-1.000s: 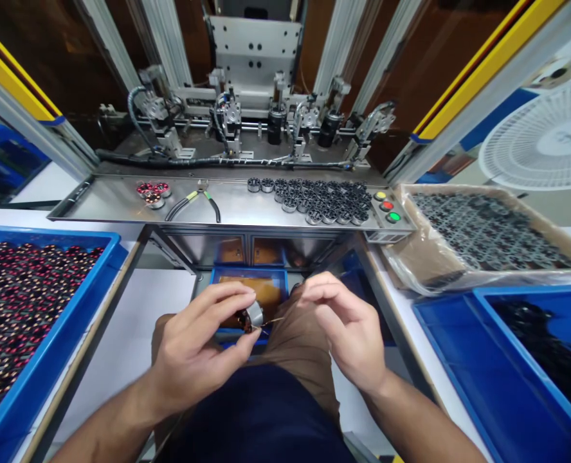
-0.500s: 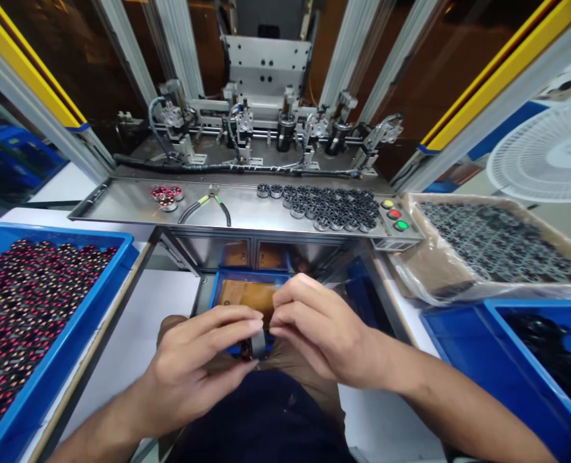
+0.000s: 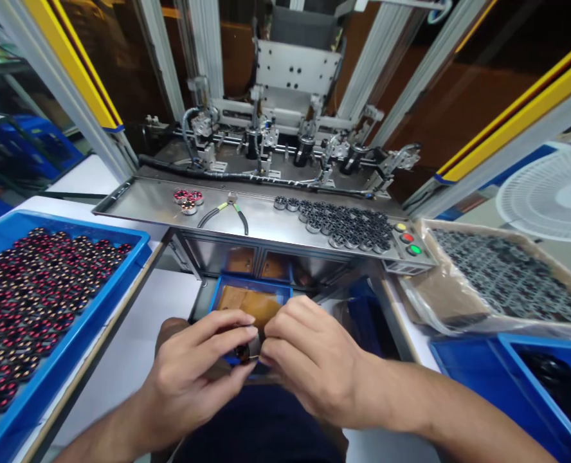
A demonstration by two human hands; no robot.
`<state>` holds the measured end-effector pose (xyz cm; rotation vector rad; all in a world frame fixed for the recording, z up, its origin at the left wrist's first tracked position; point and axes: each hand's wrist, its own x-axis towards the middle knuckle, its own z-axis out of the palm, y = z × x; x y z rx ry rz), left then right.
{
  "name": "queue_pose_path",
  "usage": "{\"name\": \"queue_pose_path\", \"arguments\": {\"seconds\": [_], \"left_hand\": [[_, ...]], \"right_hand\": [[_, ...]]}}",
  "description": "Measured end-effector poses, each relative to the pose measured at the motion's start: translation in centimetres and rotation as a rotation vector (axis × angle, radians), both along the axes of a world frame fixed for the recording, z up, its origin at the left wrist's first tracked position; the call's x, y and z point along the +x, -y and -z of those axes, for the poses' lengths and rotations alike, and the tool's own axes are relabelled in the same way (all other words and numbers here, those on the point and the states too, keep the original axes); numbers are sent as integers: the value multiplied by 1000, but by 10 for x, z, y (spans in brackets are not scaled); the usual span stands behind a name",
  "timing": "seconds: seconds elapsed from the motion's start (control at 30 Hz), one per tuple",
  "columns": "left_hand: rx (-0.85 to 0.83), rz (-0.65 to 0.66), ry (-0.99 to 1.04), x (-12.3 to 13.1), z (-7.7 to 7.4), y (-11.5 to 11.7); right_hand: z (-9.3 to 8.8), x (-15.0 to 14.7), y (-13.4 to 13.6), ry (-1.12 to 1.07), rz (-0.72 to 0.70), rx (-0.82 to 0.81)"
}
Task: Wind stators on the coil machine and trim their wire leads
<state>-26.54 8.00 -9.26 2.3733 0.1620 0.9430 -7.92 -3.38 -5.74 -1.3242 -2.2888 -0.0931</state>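
Observation:
My left hand grips a small wound motor stator between thumb and fingers, with its grey metal rim facing right and dark, coppery windings partly hidden by the fingers. Close against its right side, my right hand has its fingertips pinched together. A thin pale strand, perhaps a wire end, shows between the stator and these fingertips; what they pinch cannot be made out. Both hands are above my lap, in front of a blue bin containing brown material.
Left stands a blue tray of wound stators. The metal ledge bears a few stators, cutting pliers, several black-and-silver cores and push buttons. Machine fixtures rise behind. At right are a lined carton and blue bin.
My right hand has moved in against the stator, its fingertips now lower and closer to the rim. The left hand keeps its hold. The camera view has shifted and tilted.

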Motion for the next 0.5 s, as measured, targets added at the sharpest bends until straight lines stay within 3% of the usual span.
{"name": "queue_pose_path", "arguments": {"seconds": [0.1,0.2,0.27,0.33,0.4,0.5], "left_hand": [[-143,-47,-74,-26,7,-12],[-360,-154,0,-47,18,-21],[-501,-222,111,-51,25,-21],[-604,-262,183,-49,29,-18],[-684,-271,204,-44,33,-11],[-824,-272,179,-39,37,-2]], "right_hand": [[1,11,-18,20,-12,-75],[1,29,-64,-44,91,-112],[5,41,-110,-93,340,-142],[15,49,-161,-78,733,-267],[27,54,-205,-72,885,-348],[45,56,-244,-72,954,-427]]}}
